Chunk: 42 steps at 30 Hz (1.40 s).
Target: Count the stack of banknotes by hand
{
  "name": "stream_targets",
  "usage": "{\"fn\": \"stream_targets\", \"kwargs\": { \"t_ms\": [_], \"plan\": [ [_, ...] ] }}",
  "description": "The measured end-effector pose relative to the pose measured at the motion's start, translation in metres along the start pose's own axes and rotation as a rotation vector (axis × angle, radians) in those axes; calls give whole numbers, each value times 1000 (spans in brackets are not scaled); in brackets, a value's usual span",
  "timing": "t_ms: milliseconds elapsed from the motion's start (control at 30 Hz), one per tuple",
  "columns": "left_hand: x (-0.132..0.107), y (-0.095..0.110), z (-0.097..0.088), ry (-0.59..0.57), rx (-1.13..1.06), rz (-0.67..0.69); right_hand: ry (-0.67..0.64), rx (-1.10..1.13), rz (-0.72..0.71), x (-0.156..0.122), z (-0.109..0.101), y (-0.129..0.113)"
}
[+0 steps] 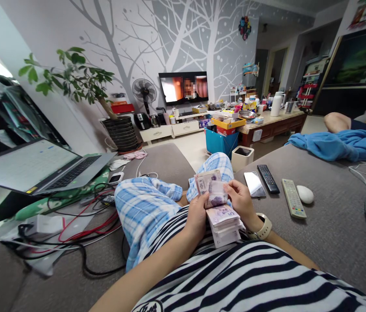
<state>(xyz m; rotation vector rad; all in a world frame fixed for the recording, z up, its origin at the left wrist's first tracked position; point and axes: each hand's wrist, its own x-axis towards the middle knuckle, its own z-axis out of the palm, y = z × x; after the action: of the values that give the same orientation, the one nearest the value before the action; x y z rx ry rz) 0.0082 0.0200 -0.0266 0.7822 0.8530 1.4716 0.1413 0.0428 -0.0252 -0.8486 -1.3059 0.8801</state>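
My left hand (196, 218) is closed around a thick stack of purple banknotes (223, 223) resting on my striped shirt. My right hand (241, 200), with a watch on its wrist, pinches the top notes (210, 187), which are bent upward and away from the stack. Both hands sit over my lap, above blue checked shorts (144, 203). I am sitting on a grey sofa (332, 225).
On the sofa to my right lie a phone (254, 184), a black remote (267, 178), a white remote (293, 197) and a white mouse (305, 194). An open laptop (40, 167) and tangled cables (82, 225) are at left. Another person's leg (338, 122) and a blue blanket (341, 145) are at right.
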Motion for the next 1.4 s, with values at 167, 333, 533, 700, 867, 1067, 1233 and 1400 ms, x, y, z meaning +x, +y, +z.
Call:
{"fn": "stream_targets", "kwargs": {
  "t_ms": [167, 333, 533, 700, 867, 1067, 1233, 1400],
  "plan": [
    [7, -6, -4, 25, -24, 14, -14, 20, -65, -4, -1, -6],
    [5, -2, -1, 45, -19, 32, -50, 37, -94, -9, -1, -12],
    [3, 3, 1, 71, 64, 44, -62, 46, -112, -10, -1, -15],
    [4, 2, 1, 69, 28, 19, -69, 60, -102, -11, -1, -17],
    [4, 3, 1, 65, 50, 36, -69, 54, -106, -12, -1, -19],
    [5, 1, -1, 48, 43, 30, -71, 71, -98, -12, -1, -19],
    [5, 3, 1, 72, 49, 16, -72, 71, -100, -12, -1, -19],
    [5, 4, 2, 85, 29, 13, -68, 65, -96, -12, -1, -19]
  ]
}}
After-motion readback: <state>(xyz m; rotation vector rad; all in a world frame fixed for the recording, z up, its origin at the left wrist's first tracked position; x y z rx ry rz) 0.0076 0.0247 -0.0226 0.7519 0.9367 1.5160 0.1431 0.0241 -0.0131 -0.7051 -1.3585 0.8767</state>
